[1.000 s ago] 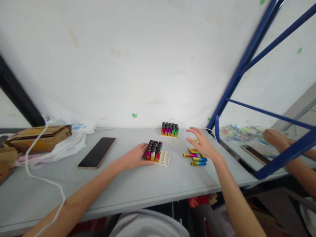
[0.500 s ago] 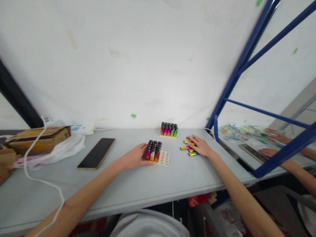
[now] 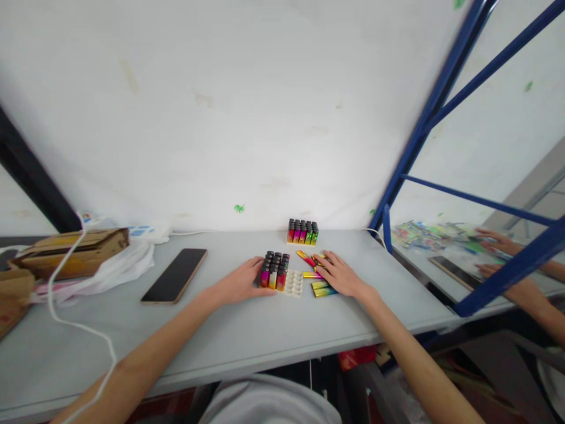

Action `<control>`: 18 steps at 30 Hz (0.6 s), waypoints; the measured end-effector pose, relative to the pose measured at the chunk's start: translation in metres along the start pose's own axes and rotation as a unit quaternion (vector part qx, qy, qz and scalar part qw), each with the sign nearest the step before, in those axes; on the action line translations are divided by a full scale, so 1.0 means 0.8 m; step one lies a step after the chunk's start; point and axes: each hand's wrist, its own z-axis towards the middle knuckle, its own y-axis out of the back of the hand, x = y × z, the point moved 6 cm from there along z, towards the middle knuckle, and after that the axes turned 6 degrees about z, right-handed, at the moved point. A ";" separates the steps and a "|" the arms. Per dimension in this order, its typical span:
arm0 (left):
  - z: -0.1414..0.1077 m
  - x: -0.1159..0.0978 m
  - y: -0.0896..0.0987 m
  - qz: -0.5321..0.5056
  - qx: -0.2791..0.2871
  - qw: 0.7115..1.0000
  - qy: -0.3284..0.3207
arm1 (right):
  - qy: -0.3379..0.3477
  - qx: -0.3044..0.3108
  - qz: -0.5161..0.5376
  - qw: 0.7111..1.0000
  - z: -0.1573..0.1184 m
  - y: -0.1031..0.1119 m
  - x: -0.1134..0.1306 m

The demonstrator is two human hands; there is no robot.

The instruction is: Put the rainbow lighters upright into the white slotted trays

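Observation:
Colourful lighters [image 3: 274, 271] stand upright in the left part of a white tray [image 3: 293, 284], whose right part shows bare holes. My left hand [image 3: 242, 281] rests against the tray's left side, thumb along its front edge and fingers apart around it. Several loose metallic lighters [image 3: 323, 288] lie on the table right of the tray. Over them my right hand [image 3: 341, 274] lies flat with its fingers spread, covering some of them. Behind, a second block of upright lighters [image 3: 302, 232] stands near the wall.
A phone [image 3: 175, 275] lies left of my left hand. Farther left are a cardboard box [image 3: 83, 250], a plastic bag [image 3: 110, 272] and a white cable [image 3: 83, 327]. A blue metal frame [image 3: 402, 154] rises at the right, beside a mirror-like surface.
My right hand has moved left, and the loose lighters under it have slid closer to the tray. My left hand has stayed at the tray.

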 end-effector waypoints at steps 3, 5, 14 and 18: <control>0.000 0.001 -0.001 -0.002 0.001 1.000 -0.003 | 0.006 -0.010 0.045 0.999 0.005 0.013 0.004; 0.000 0.002 -0.002 0.001 0.003 1.000 0.000 | 0.002 -0.020 0.061 0.998 0.014 0.027 -0.002; 0.001 0.001 0.000 0.000 0.007 1.000 -0.002 | 0.005 0.041 -0.002 0.999 0.057 0.058 -0.026; 0.001 0.000 0.003 -0.004 -0.008 1.000 -0.001 | -0.002 -0.024 0.074 0.997 0.050 0.075 -0.025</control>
